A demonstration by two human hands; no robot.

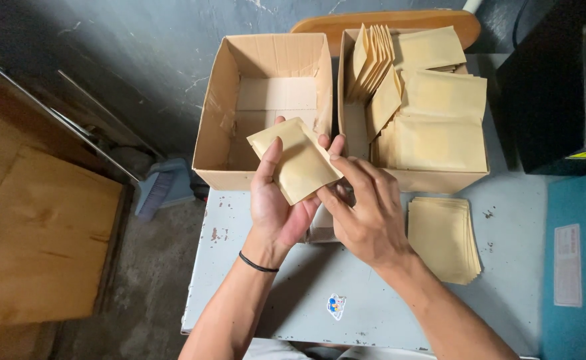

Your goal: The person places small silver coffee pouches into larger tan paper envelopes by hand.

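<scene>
Gripping a flat tan paper pouch (pixel 295 160), the left hand (pixel 276 200) curls around it while the right hand (pixel 363 207) pinches its lower edge above the grey table (pixel 373 293). Behind, one corrugated cardboard box (pixel 266 100) holds nothing; the neighbouring box (pixel 414 177) holds many matching pouches (pixel 433 113).

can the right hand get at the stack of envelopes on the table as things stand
Probably yes. The stack lies bare on the table just right of the right hand, with nothing between them. That hand would first have to let go of the envelope both hands hold.
</scene>
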